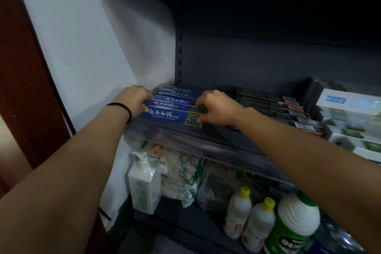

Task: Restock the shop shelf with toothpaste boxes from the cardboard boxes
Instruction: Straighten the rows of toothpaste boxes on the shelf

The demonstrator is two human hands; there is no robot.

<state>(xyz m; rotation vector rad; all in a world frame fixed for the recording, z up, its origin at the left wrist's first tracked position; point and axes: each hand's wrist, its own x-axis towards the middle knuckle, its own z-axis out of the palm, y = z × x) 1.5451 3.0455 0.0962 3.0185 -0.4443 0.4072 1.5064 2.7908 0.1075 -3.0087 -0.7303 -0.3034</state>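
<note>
Five blue toothpaste boxes (pixel 173 107) lie flat in a row on the shelf (pixel 206 142), at its left end, one behind another from the front lip back toward the dark rear panel. The frontmost box carries white Chinese characters and a smaller line beneath that seems to read "Yunnan Baiyao Toothpaste", with a yellow-green patch at its right end; the boxes behind repeat the white characters. The left hand (pixel 137 100), with a black band (pixel 123 109) round its wrist, has its fingers curled over the left ends of the front blue boxes, and the right hand (pixel 214 108) grips their right ends, fingertips pinching at the yellow-green patch. Just right of the blue boxes lies a row of about five black boxes (pixel 274 109) with red and grey ends, their writing too small to read. Right of those stand white and green cartons (pixel 350 121), stacked, their print blurred. Below the blue boxes, on the lower shelf, stand a white pump bottle (pixel 144 183) in a clear carton, a pack with a hexagon pattern (pixel 181 173) bearing "7 019" and Chinese characters, and a crumpled clear bag (pixel 216 187). Farther right of these are two white bottles with yellow caps (pixel 247 212) and one larger white-capped bottle with a green label (pixel 292 227) showing "84". Both forearms cross in front of the lower shelf.
</note>
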